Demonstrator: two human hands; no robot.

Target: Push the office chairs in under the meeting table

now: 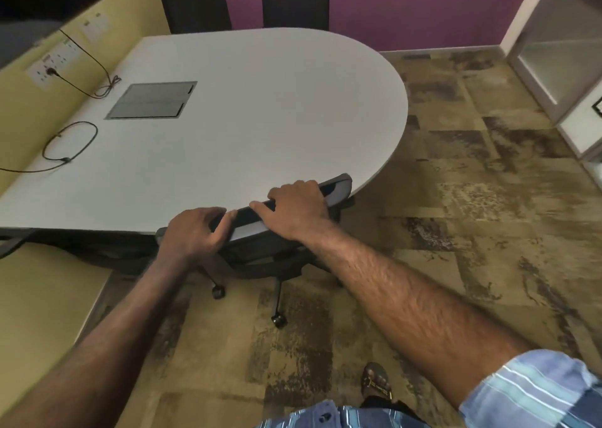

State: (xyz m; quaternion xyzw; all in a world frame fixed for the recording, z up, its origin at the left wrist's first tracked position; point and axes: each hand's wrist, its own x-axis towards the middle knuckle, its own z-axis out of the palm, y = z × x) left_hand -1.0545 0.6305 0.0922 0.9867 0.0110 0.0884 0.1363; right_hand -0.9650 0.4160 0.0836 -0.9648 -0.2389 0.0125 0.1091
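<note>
A white meeting table (260,108) with a rounded right end fills the middle of the view. A black-and-grey office chair (338,188) stands at its near edge, the top of its backrest touching the tabletop rim and its seat hidden beneath. My left hand (192,232) grips the left part of the backrest top. My right hand (298,207) lies over the backrest top further right, fingers curled over the edge. The chair's castors (279,320) rest on the floor below. Two dark chairs (293,0) stand tucked against the far side of the table.
A grey cable hatch (151,100) is set into the tabletop, with black cables (70,141) near the yellow wall on the left. Another chair's arm (13,242) shows under the table's left near edge. A glass door (560,43) stands at the right. Patterned carpet covers the floor.
</note>
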